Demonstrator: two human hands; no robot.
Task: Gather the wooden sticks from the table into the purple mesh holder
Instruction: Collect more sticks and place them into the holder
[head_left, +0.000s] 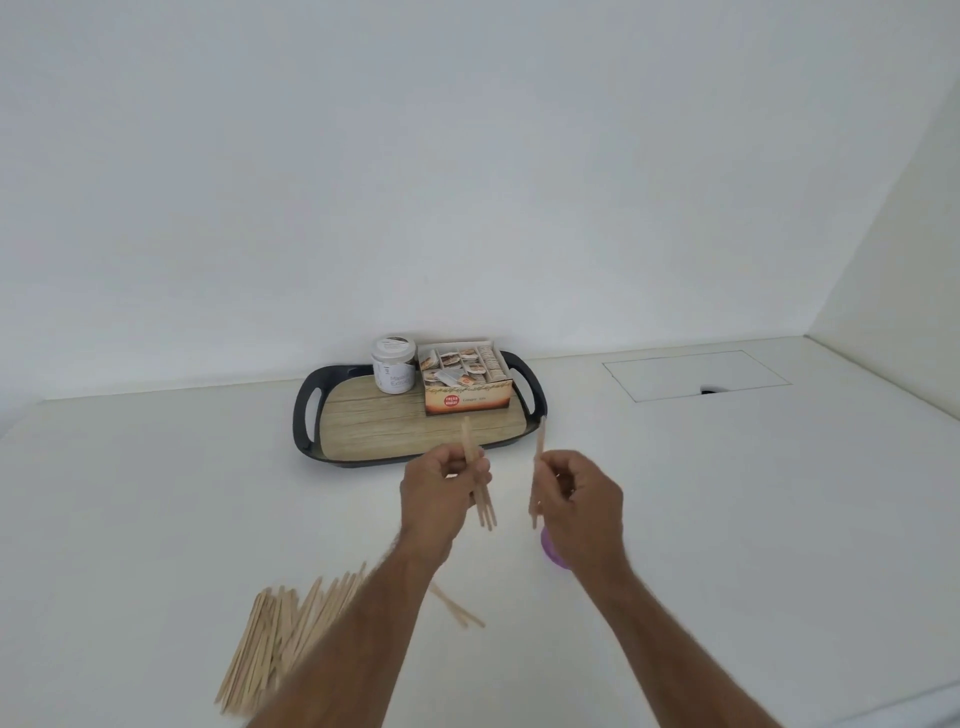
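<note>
Loose wooden sticks (283, 642): heaped near-left on table (156, 493), long axes slanting up-right. Left hand (441, 493): raised, fingers curled round several near-upright sticks (480, 486). Right hand (579, 499): pinching a few more (537, 473), likewise upright. Purple mesh holder (551, 550): apparently beneath right hand, mostly hidden.

purple holder (551, 552), pale sticks (280, 634), woodgrain tray (384, 421)

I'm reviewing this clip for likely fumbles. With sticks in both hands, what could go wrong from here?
1. The purple mesh holder is mostly hidden behind the right hand, so sticks may miss its opening.
2. The left hand pinches several sticks that fan apart at their lower ends; one could slip out.
3. The left forearm crosses over the pile of sticks and might scatter it.
</note>
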